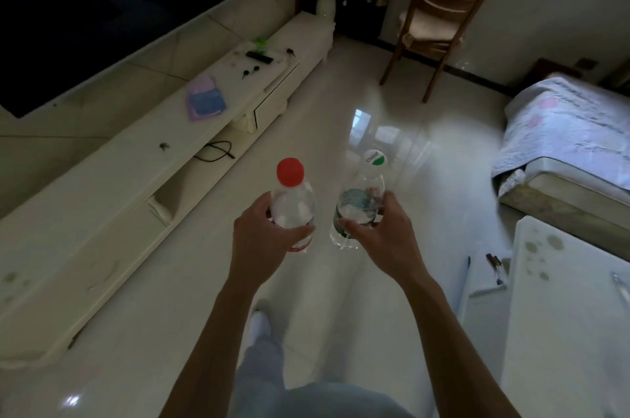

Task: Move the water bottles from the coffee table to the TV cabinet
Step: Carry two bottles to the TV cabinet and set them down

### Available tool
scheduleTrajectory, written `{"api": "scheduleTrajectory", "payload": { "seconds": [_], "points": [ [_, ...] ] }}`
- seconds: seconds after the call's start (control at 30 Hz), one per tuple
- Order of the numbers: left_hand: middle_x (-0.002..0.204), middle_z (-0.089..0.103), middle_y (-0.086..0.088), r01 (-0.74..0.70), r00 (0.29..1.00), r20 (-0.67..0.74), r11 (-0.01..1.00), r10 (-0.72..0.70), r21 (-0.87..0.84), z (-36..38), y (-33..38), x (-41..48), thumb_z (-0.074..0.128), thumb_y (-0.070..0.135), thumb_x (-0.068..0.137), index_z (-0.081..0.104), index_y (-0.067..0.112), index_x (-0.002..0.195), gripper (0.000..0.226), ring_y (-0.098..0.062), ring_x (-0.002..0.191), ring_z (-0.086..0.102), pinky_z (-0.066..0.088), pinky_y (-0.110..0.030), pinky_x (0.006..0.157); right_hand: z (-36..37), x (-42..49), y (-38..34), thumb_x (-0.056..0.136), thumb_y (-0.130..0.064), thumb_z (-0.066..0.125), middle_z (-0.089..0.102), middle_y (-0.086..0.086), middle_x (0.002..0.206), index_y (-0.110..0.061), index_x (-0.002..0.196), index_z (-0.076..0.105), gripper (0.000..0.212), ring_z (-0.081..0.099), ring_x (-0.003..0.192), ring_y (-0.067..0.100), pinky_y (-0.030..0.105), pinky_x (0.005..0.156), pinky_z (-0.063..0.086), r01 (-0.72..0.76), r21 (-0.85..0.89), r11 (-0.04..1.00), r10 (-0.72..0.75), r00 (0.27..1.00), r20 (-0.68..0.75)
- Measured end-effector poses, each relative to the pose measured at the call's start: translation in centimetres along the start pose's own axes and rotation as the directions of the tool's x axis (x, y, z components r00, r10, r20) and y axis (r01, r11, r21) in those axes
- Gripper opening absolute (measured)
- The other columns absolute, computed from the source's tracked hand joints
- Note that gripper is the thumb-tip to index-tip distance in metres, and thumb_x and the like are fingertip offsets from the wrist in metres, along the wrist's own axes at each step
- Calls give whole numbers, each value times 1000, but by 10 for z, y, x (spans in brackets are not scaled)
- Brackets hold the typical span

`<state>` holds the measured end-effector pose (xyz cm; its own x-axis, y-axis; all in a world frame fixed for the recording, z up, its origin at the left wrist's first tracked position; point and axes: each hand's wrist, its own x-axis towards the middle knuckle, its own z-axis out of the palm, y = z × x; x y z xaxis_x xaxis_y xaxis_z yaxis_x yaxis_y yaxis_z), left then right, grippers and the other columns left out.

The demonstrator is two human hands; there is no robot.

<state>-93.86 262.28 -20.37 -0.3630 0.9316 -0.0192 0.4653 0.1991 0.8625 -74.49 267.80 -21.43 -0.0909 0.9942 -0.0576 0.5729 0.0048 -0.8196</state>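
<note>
Over the floor, left hand [260, 240] grips the red-capped bottle [293, 204], right hand [378, 233] grips the green-capped bottle [358, 209], TV cabinet [102, 199] off left.

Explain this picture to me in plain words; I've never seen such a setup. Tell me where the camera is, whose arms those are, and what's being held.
There is no machine here: one wide-angle camera is worn on a person's head and looks forward and down, so the two bare arms reaching in from the bottom edge are the wearer's own. The left hand grips a red-capped bottle, and the right hand grips a green-and-white-capped bottle; both are clear and held over the shiny floor. To the left runs the long white TV cabinet under a dark television; on it lie a pink-and-blue cloth, a black remote and a few small items too small to tell. At the lower right is a stained white table, likely the coffee table.
</note>
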Motion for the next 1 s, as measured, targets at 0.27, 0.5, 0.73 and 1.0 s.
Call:
{"api": "scheduleTrajectory", "payload": {
  "seconds": [0.27, 0.5, 0.73, 1.0],
  "points": [
    [92, 69, 7, -50, 993, 110, 999, 51, -10, -34, -11, 113, 86, 40, 59, 62, 20, 107, 57, -9, 83, 66, 46, -10, 66, 37, 75, -41, 72, -34, 83, 63, 2, 119, -16, 127, 50, 67, 63, 101, 17, 37, 87, 57, -66, -18, 998, 63, 992, -107],
    [92, 67, 11, -98, 983, 154, 995, 100, -22, -43, -10, 185, 85, 39, 59, 60, 25, 108, 57, -8, 83, 65, 47, -10, 66, 49, 131, -63, 74, -34, 82, 62, 1, 120, -15, 127, 49, 65, 60, 100, 13, 25, 84, 53, -79, -32, 996, 73, 985, -154],
    [90, 66, 14, -89, 976, 195, 996, 93, -32, -17, 7, 247, 87, 37, 59, 60, 25, 108, 57, -2, 82, 63, 45, -8, 65, 43, 198, -58, 73, -35, 83, 62, 0, 117, -16, 125, 50, 64, 62, 100, 14, 35, 86, 57, -80, -6, 997, 78, 979, -189],
    [85, 65, 19, -58, 988, 144, 998, 62, -32, 47, 49, 334, 88, 31, 59, 61, 28, 102, 51, 1, 80, 63, 44, -10, 63, -4, 306, -33, 72, -37, 83, 62, 3, 120, -15, 127, 48, 69, 61, 102, 16, 36, 88, 58, -40, 8, 999, 41, 982, -182]
  ]
}}
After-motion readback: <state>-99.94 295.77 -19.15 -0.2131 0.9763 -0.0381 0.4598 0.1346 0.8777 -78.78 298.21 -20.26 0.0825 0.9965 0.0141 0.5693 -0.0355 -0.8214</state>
